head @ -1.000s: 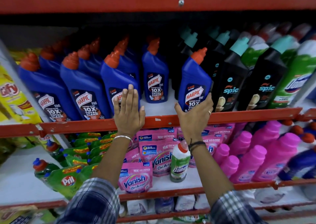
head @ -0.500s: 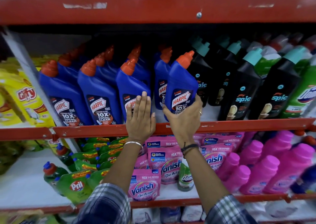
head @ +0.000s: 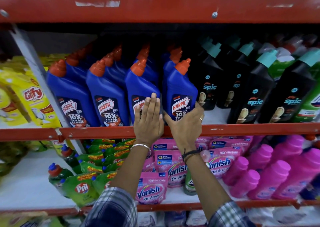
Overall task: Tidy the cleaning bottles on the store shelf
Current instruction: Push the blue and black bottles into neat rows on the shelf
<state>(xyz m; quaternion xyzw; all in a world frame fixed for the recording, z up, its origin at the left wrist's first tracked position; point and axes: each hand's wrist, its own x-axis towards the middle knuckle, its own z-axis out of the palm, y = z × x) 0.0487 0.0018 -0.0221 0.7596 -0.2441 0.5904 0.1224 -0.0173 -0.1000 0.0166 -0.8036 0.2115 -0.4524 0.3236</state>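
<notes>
Yellow Giffy pouches [head: 32, 95]: stacked at the far left of the middle shelf, past the slanted divider, well apart from both hands.
Blue Harpic row [head: 90, 95]: orange-capped bottles stand in files behind the red shelf lip [head: 242, 129], all leaning slightly to the right, with more behind them in the dark.
Left hand [head: 147, 121]: raised from below, palm laid flat on the label of the third front bottle [head: 140, 91], fingers straight and pressed together, not curled around it. A bangle sits at the wrist.
Right hand [head: 186, 124]: cupped around the lower body of the fourth front bottle [head: 181, 95], thumb on its left side, fingers wrapped round its right, a ring showing. This bottle stands just beside the third, base at the shelf lip.
Black Spic bottles [head: 209, 88]: just to the right of the held bottle; the nearest one is close to the right fingers.
Risk, knock-on: as I see it, shoving the held bottle leftward too hard could tip the leaning blue row, since the flat left palm only braces one bottle.
Risk, neighbour: the right fingers could nudge the closest black bottle askew.
Risk, edge: pulling forward could slide a base over the lip onto the pink Vanish pouches [head: 149, 188] below.
</notes>
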